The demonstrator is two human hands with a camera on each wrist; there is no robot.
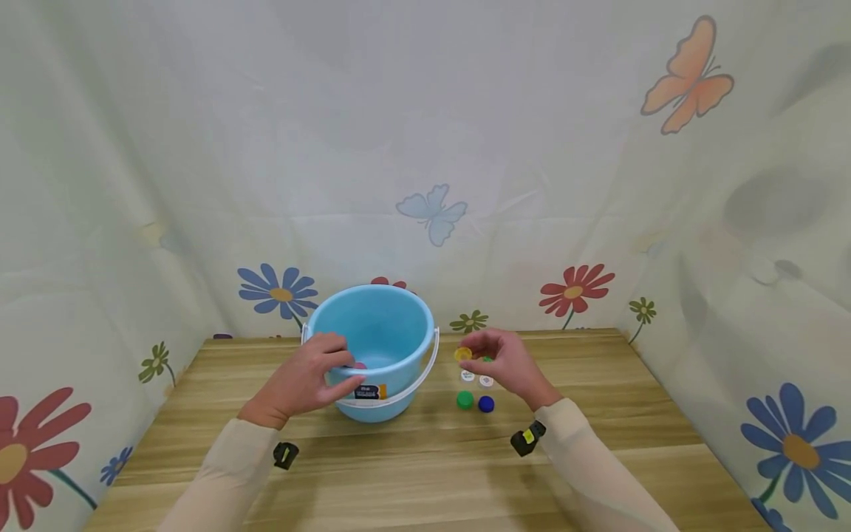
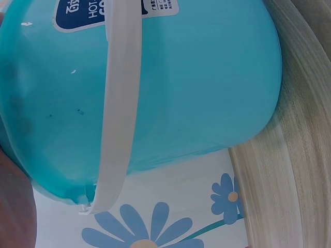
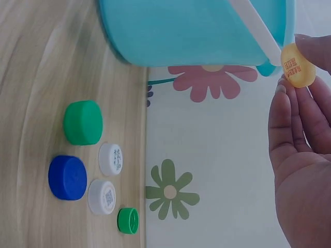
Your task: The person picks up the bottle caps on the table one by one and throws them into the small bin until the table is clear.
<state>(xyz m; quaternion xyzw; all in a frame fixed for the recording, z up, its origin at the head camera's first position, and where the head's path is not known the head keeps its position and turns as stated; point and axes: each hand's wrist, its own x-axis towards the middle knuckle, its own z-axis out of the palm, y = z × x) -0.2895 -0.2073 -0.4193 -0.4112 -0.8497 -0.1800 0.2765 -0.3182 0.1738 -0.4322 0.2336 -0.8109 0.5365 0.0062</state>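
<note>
The light blue bucket (image 1: pixel 392 384) stands upright, its white handle (image 2: pixel 121 103) hanging down the near side. My left hand (image 1: pixel 309 377) grips its near-left rim, fingers over the inside and thumb outside; only a sliver of that hand shows in the left wrist view. Something pink (image 1: pixel 360 366) shows beside those fingertips; whether they touch it, I cannot tell. Right of the bucket, my right hand (image 1: pixel 501 362) pinches a yellow cap (image 3: pixel 298 65) between thumb and fingers, above the table. Below it lie two white caps (image 3: pixel 110 159), a larger green cap (image 3: pixel 83 122), a blue cap (image 3: pixel 68 177) and a small green cap (image 3: pixel 128 220).
The wooden table (image 1: pixel 412 480) ends at a pale curtain (image 1: pixel 532 185) printed with flowers and butterflies, which also hangs along both sides. The caps lie on the table just right of the bucket.
</note>
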